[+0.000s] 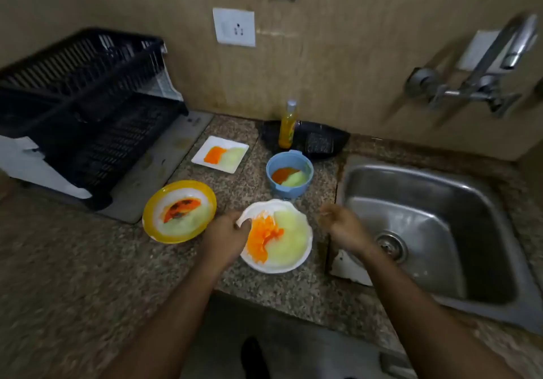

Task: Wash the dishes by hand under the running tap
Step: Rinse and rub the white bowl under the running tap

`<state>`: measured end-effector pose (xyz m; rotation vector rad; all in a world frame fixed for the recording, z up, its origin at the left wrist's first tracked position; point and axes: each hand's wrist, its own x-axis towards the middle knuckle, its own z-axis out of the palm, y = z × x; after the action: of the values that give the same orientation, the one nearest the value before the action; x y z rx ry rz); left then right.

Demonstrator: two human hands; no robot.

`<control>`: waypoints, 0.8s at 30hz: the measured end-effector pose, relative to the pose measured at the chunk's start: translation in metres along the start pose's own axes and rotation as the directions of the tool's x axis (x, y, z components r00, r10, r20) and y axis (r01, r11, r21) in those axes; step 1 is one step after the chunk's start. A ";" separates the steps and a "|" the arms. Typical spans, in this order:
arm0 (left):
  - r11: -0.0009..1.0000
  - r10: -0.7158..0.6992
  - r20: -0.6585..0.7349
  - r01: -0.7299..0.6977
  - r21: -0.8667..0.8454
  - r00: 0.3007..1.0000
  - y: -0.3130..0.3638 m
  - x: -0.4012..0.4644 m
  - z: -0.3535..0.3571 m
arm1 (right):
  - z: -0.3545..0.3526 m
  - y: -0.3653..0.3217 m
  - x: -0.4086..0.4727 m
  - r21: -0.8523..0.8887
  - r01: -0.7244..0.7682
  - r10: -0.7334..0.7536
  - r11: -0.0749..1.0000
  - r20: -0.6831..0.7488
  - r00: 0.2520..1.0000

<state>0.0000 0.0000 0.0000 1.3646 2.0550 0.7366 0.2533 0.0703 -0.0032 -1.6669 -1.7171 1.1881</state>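
Four dirty dishes (pixel 276 236) on counter | rack (pixel 88 114) left | sink (pixel 426 231) right

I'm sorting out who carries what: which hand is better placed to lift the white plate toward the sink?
Left. The left hand already grips the white plate's rim; the right hand hangs beside it, holding nothing.

Bare sink (pixel 440 199) beside crowded counter (pixel 293 287)

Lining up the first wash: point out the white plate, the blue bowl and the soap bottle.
white plate (pixel 289 264): head view, bare lower rim.
blue bowl (pixel 289 189): head view, front outer wall.
soap bottle (pixel 287 127): head view, orange body below the cap.
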 end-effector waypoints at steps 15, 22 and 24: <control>0.997 -0.073 0.102 0.069 0.042 0.992 -0.015 -0.005 0.033 | 0.005 0.022 0.033 -0.118 -0.128 0.158 0.985 0.304 0.940; 0.997 0.069 0.113 -0.063 -0.050 0.991 0.070 0.002 0.077 | -0.078 0.061 0.031 0.074 -0.187 0.165 0.979 0.239 0.957; 0.990 0.112 0.126 -0.099 -0.100 0.986 0.094 0.013 0.096 | -0.105 0.069 0.032 0.105 -0.157 0.141 0.982 0.140 0.980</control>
<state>0.1226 0.0560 -0.0016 1.4385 1.8356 0.7573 0.3719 0.1204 -0.0131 -1.7055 -1.5880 1.4678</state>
